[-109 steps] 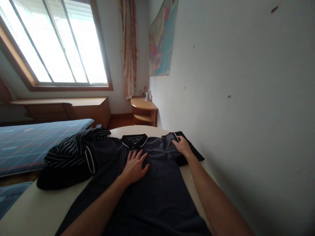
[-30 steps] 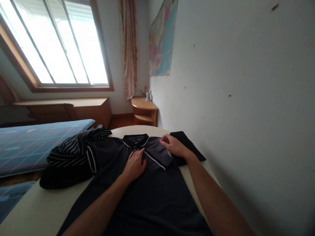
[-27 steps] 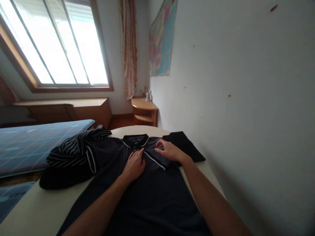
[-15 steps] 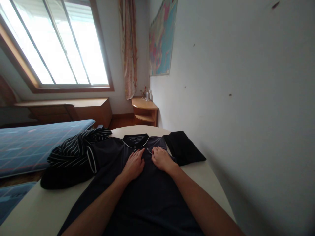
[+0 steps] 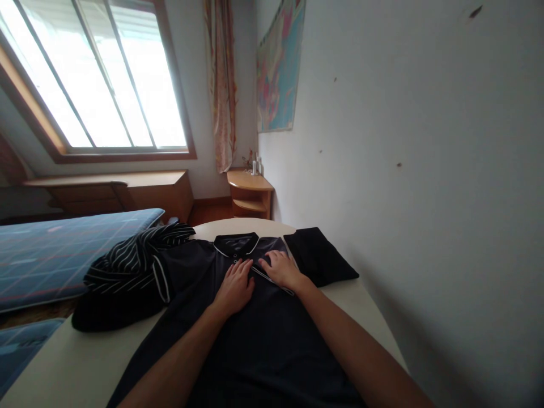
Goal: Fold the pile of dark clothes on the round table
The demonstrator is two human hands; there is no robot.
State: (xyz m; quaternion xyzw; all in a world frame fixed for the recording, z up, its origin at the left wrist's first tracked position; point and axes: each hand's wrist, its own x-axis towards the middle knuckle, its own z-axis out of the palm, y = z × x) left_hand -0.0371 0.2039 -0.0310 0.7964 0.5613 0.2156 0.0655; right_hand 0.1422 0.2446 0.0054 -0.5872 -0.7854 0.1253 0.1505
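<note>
A dark polo shirt (image 5: 263, 334) lies front up, its white-edged black collar toward the far side of the table. The sleeve on the right is folded inward across the chest, so its white-edged cuff runs diagonally under my right hand (image 5: 281, 270). That hand rests on the folded sleeve with its fingers spread and nothing gripped. Just below the buttons, my left hand (image 5: 236, 286) lies flat on the shirt front, fingers stretched out. The left sleeve reaches out to the side and touches a pile of black-and-white striped cloth (image 5: 127, 258).
The cream round table (image 5: 63, 362) carries the clothes. A folded black cloth (image 5: 318, 255) sits at its right edge, close to the white wall (image 5: 408, 226). Left of the table is a bed with a blue checked cover (image 5: 51, 249). A wooden corner shelf (image 5: 250, 181) stands beyond.
My right hand has shifted slightly, its fingers now more spread, and more of the folded cuff's white edging shows. My left hand stays on the shirt front, moved slightly.
</note>
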